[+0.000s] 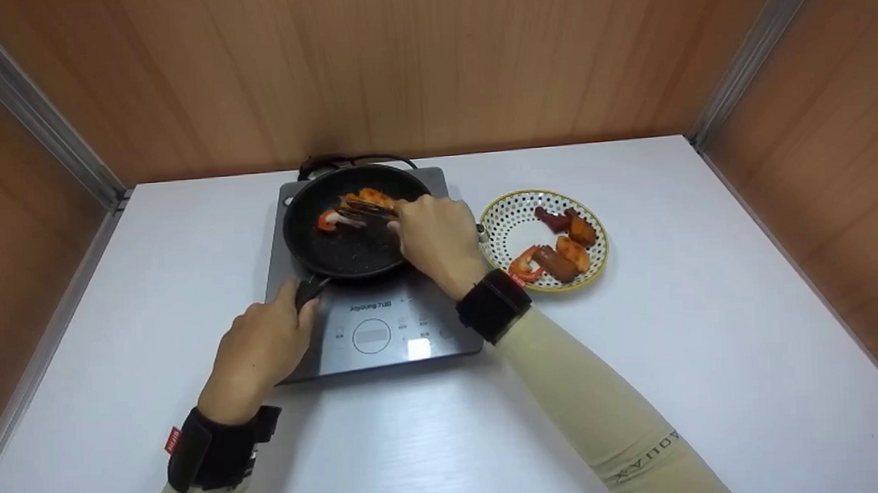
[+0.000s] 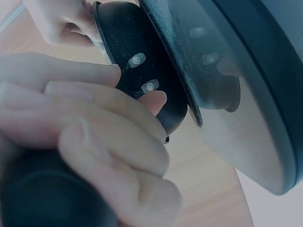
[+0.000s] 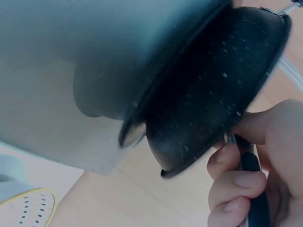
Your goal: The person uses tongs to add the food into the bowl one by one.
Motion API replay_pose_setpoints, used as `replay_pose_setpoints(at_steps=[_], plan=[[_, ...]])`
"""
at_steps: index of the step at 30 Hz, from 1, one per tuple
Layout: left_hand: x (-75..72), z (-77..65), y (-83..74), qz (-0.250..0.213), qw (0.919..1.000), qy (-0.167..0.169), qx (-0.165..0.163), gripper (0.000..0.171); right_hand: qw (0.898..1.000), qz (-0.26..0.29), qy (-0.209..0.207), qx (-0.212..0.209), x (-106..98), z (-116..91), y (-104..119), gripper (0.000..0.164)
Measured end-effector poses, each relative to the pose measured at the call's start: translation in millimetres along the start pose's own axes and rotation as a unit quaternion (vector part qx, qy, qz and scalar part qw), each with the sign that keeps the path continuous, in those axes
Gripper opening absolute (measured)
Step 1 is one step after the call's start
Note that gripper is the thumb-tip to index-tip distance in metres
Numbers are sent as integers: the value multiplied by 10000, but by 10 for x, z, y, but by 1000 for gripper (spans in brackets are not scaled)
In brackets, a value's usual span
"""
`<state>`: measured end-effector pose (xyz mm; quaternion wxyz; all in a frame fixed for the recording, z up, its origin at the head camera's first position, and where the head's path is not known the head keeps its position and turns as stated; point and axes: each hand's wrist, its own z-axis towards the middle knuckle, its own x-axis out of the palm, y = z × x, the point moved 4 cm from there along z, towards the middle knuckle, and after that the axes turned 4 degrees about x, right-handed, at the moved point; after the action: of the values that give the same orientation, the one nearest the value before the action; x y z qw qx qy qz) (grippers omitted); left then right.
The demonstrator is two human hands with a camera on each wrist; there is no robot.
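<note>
My left hand (image 1: 260,346) grips the black handle (image 1: 310,291) of a dark frying pan (image 1: 338,255). In the left wrist view, its fingers (image 2: 128,137) curl round the handle, with the pan's riveted side beyond. Over the pan's right rim, my right hand (image 1: 439,239) holds dark tongs (image 1: 369,210). Their tips reach down over the food at the pan's centre. A red-and-white shrimp (image 1: 326,221) and orange pieces (image 1: 378,197) lie there, partly covered by the tongs. The right wrist view shows the tongs' black ribbed grip (image 3: 258,203) in curled fingers.
Beneath the pan is a grey induction cooker (image 1: 413,330) with a black cord (image 1: 382,157) behind it. To its right stands a yellow-rimmed, perforated-pattern plate (image 1: 513,227), holding a shrimp (image 1: 524,266), brown sausage-like pieces (image 1: 556,264) and orange pieces (image 1: 575,254). Wooden panels (image 1: 429,67) enclose the white table.
</note>
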<state>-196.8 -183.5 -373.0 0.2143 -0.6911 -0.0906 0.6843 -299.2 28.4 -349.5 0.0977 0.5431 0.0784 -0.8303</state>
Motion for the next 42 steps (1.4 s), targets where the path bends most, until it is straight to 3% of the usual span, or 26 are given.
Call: replay_pose_setpoints(at_steps=[11,18,26,34,42], plan=[[-26,7,40,12,10000,29,-49,27,9946,879,-32,556,-350,-290,-634,33],[-29,6,59,35,10000,2,-12,27,9786,1589,343,1264,-432,-480,-1208,36],[-34,-2,52,8,10000,22,20,27,9594,1959,848,1844,-339,-628,-1652,46],[-31,-2,54,-32,10000,44,-11,27,9475,2143,1272,2005,-281,-688,-1876,53],[-43,-4,61,10,10000,49,-5,27,9494,2002,1451,1935,-171,-757,-2114,51]])
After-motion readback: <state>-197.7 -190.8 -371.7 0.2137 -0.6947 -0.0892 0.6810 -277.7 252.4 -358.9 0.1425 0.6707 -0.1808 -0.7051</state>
